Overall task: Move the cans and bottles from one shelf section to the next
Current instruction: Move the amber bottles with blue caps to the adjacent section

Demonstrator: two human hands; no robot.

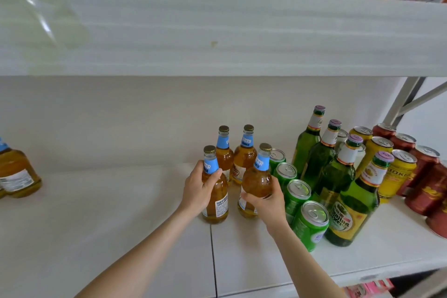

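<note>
Because they are glass and look full, the two front bottles should feel heavy, rigid, slick and breakable, so a wrap on shoulder or body suits better than the thin neck. The left hand curls round the left amber bottle at its shoulder; the right hand clasps the right amber bottle at its body. Both are on the shelf, just right of the seam.
</note>
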